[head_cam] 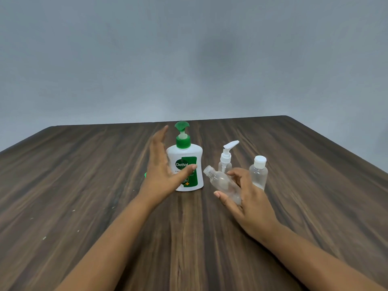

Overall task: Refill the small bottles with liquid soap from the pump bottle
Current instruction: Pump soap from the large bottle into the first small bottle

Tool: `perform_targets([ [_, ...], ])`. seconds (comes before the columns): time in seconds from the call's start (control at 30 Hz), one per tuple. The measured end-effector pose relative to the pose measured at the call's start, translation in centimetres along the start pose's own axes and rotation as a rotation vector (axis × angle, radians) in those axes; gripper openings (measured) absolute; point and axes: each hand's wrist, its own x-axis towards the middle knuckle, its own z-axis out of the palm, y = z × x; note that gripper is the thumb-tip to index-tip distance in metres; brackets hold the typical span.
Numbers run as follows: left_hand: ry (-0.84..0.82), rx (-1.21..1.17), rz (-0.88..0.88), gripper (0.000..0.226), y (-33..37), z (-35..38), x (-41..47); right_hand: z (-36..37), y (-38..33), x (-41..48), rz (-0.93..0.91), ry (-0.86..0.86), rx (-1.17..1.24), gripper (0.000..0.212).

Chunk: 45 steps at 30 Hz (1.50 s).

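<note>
Reaching toward the Dettol pump bottle [184, 153], the left hand [161, 171] is hovering open, fingers straight beside the green pump and thumb crossing the label. It is grasping nothing, and whether it is touching the bottle cannot be told. The right hand [247, 198] is gripping an uncapped clear small bottle [220, 181], tilting its open mouth toward the pump bottle, which is standing upright on the dark wooden table [84, 185]. Two more small bottles are standing behind, a pump-top bottle [225, 160] and a flip-cap bottle [258, 172], both closed. By the look of it, the filling of the held bottle is being set up. The next move is calling for steadying the pump bottle, bringing the open mouth under its nozzle, and pressing gently.
</note>
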Motion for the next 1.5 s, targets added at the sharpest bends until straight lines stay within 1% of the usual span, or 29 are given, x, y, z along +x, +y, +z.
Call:
perform_targets([
  [0.1,0.012,0.058,0.048,0.096,0.0,1.4,0.8,-0.2,0.1,-0.1,0.001,0.016,-0.007,0.042],
  [0.2,0.100,0.071,-0.003,0.097,0.1,2.0,0.8,-0.2,0.3,0.0,0.005,0.023,-0.016,0.041],
  [0.27,0.174,0.125,-0.002,0.099,0.4,2.0,0.5,-0.2,0.2,0.0,0.007,0.030,-0.010,0.040],
  [0.33,0.254,0.214,0.041,0.102,0.9,1.9,0.2,-0.1,0.2,0.1,0.031,0.044,0.024,0.038],
  [0.4,0.305,0.329,0.124,0.103,1.6,1.6,0.0,-0.1,-0.1,0.4,0.072,0.091,0.097,0.038],
  [0.5,0.294,0.440,0.221,0.100,2.3,1.5,-0.4,-0.1,-0.5,1.0,0.102,0.194,0.200,0.035],
  [0.63,0.249,0.497,0.246,0.093,2.8,1.6,-0.8,0.4,-1.6,1.4,0.088,0.198,0.295,0.028],
  [0.7,0.239,0.496,0.245,0.092,2.8,1.6,-0.9,0.8,-2.5,2.0,0.071,0.216,0.357,0.028],
  [0.83,0.242,0.466,0.276,0.091,2.3,1.4,-0.8,1.8,-3.6,3.3,-0.011,0.370,0.406,0.029],
  [1.0,0.243,0.389,0.307,0.087,2.1,1.6,-0.8,2.4,-3.3,3.5,-0.003,0.486,0.457,0.029],
  [1.2,0.231,0.331,0.310,0.082,2.2,1.6,-0.9,2.5,-3.2,3.7,-0.034,0.514,0.435,0.028],
  [1.37,0.230,0.289,0.308,0.075,2.5,1.5,-1.0,3.0,-3.6,5.1,-0.004,0.571,0.543,0.046],
  [1.5,0.226,0.234,0.312,0.070,2.9,1.5,-1.3,3.9,-3.6,5.0,-0.055,0.634,0.593,0.041],
])
